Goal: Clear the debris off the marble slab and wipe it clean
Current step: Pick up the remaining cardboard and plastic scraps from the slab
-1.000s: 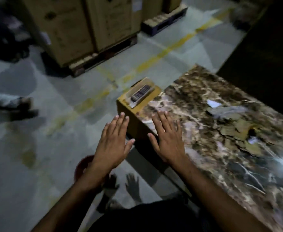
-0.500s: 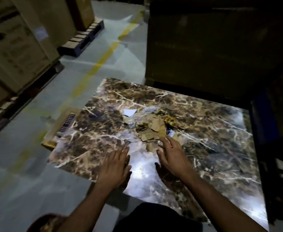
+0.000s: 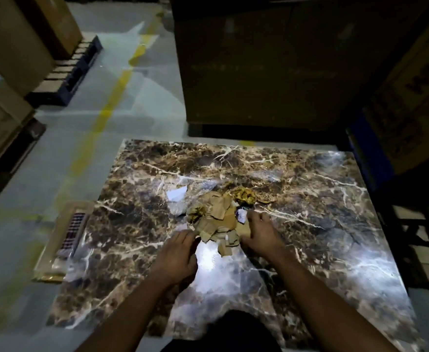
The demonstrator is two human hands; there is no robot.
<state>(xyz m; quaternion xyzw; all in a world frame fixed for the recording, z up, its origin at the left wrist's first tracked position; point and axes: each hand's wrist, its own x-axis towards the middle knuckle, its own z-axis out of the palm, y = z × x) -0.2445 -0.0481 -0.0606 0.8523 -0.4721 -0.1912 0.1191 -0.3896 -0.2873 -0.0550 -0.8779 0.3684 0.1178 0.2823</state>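
On the glossy brown marble slab with white veins (image 3: 310, 224) both hands flank a small heap of torn tan cardboard scraps (image 3: 216, 219) near its middle. The left hand (image 3: 176, 257) reaches in with its fingertips touching the scraps — whether they pinch any, I cannot tell — and the right hand (image 3: 259, 235) rests with loosely curled fingers against the heap's other side. Just beyond lie a crumpled gold foil wrapper (image 3: 244, 195) and a white paper shard (image 3: 176, 194).

Warehouse interior. Tall brown cardboard cartons (image 3: 17, 47) stand on dark wooden pallets (image 3: 66, 77). A painted yellow lane line (image 3: 106, 107) crosses the grey concrete floor (image 3: 137, 118).

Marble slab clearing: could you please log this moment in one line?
stage: gathering | left hand, right hand: flanking debris pile | marble slab: unwiped
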